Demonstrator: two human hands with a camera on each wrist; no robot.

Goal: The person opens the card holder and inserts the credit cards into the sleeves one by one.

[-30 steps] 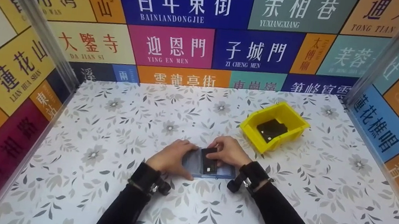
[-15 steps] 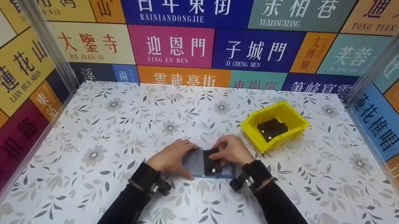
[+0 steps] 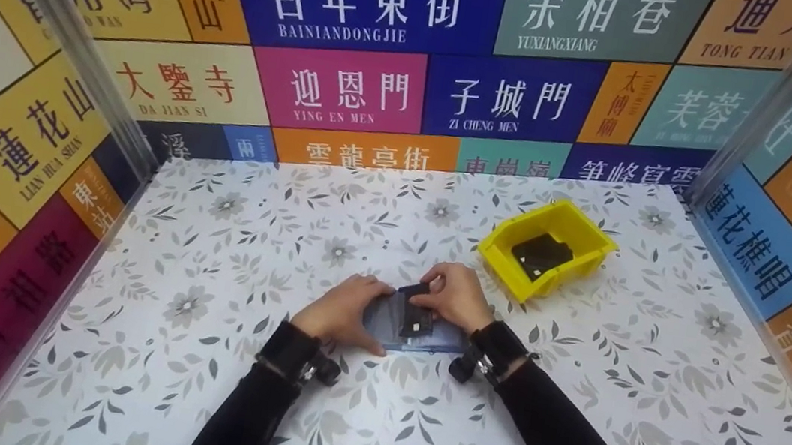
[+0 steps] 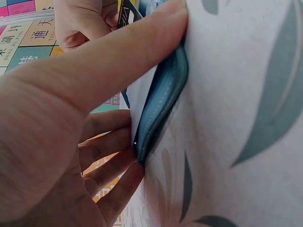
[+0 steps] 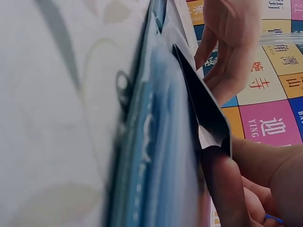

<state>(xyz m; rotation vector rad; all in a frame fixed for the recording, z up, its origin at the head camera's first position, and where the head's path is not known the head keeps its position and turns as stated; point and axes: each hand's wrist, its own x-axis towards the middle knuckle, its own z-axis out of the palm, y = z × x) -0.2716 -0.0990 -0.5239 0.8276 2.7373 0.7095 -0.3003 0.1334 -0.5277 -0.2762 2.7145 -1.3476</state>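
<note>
A blue card holder (image 3: 379,320) lies open on the table, its clear plastic sleeves showing. My left hand (image 3: 342,313) grips its left side, thumb at the near edge and fingers at the far edge. In the left wrist view the holder's stitched blue cover (image 4: 163,99) bows up slightly beneath the thumb. Between thumb and fingers, my right hand (image 3: 458,298) pinches a black card (image 3: 417,322) with a small white patch. The right wrist view has this card (image 5: 204,104) tilted, its lower end against the sleeves; whether it is inside a pocket I cannot tell.
A yellow bin (image 3: 506,279) stands beyond my right hand, holding several black cards (image 3: 542,254). Flower-patterned covering (image 3: 252,227) spreads over the table. Panels with printed signs (image 3: 348,92) close off the back and both sides.
The black card first shifted slightly right, then back left and away from me, and its far end now sticks up more. My right hand moved with it; my left hand has stayed put.
</note>
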